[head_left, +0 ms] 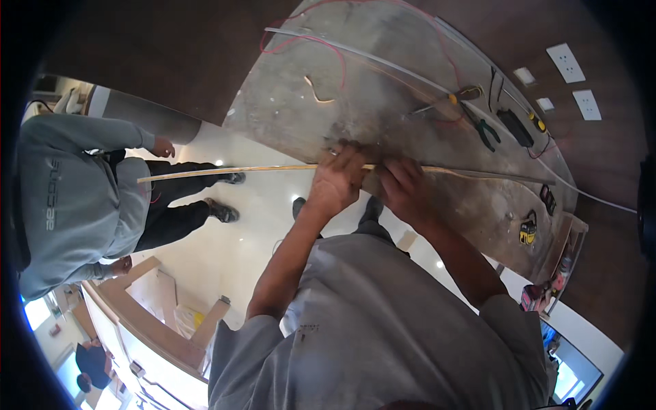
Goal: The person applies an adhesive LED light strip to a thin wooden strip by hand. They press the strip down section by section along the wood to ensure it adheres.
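Both hands are on a long thin yellowish strip [239, 169] that runs sideways across the worktop's near edge. My left hand [339, 174] grips it near the middle with curled fingers. Just to the right, my right hand [404, 190] pinches it too, its fingertips partly hidden. The strip's left end sticks out past the worktop toward another person. On the right, a yellowish band bows slightly away from a thin grey length [506, 178]. A short loose piece of strip [316, 90] lies beyond my left hand.
On the stained worktop [287, 123] lie a grey channel [383, 58], red wire [342, 60], a screwdriver [469, 93], green-handled pliers [488, 134], a black box [514, 128] and a yellow-black tool [527, 231]. A person in grey [82, 184] stands left. Wall sockets [566, 63] are at right.
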{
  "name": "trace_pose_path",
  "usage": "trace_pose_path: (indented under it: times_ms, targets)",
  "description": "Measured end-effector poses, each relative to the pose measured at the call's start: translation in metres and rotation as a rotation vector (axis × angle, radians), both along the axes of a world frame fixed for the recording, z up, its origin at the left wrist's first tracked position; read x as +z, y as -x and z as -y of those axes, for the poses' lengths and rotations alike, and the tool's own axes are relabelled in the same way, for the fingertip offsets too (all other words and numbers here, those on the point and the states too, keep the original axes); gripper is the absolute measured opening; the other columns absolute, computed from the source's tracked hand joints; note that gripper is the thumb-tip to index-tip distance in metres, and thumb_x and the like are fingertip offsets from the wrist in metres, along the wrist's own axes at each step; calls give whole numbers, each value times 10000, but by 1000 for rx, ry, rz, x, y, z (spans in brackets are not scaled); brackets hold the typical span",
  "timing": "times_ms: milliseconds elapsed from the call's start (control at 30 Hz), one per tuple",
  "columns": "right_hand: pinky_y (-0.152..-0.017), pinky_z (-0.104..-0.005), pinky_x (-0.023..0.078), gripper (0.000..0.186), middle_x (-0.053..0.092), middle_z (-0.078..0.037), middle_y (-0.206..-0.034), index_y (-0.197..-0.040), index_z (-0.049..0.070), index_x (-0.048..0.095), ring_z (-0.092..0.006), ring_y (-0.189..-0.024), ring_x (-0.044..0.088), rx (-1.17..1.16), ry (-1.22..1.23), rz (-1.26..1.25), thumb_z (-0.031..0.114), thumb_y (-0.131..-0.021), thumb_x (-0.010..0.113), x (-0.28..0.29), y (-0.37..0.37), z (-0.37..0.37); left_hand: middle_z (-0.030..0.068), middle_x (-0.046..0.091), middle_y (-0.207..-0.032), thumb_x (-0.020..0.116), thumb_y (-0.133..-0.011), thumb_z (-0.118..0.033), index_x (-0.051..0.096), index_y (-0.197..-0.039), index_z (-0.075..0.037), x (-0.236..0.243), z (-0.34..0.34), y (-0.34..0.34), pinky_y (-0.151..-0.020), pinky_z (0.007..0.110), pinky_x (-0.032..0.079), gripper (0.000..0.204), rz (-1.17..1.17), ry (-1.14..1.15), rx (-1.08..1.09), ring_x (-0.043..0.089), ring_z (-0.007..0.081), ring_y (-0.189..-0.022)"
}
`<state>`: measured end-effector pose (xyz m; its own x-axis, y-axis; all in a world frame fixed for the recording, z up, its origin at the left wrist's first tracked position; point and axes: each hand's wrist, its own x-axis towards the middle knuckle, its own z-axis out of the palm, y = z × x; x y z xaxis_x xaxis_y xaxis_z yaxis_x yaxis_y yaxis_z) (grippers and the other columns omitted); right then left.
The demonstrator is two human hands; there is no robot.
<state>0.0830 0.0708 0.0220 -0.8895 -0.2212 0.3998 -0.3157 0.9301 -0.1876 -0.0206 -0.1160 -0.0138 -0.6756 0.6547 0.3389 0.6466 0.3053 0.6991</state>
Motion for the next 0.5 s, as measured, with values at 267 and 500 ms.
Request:
trace_pose_path:
  times_ms: [267, 500]
  targets:
    - [-950, -493, 490, 375, 595, -100, -1190, -1135, 19, 704, -306, -1110, 600, -36, -42, -21, 79, -767, 737, 1, -6, 6, 40, 684, -1246, 809, -818, -108, 747, -1161, -161, 13, 19, -6, -1000, 499, 433, 352, -68, 131, 66, 622, 325, -1199]
    - [-972, -494, 455, 349, 593, -106, -1162, -1123, 32, 718, -303, -1144, 569, -76, -98, 82, 92, -779, 721, 12, -5, 17, 11, 701, -1220, 780, -761, -40, 757, -1074, -161, 12, 15, 4, -965, 471, 438, 336, -198, 128, 22, 644, 265, -1180]
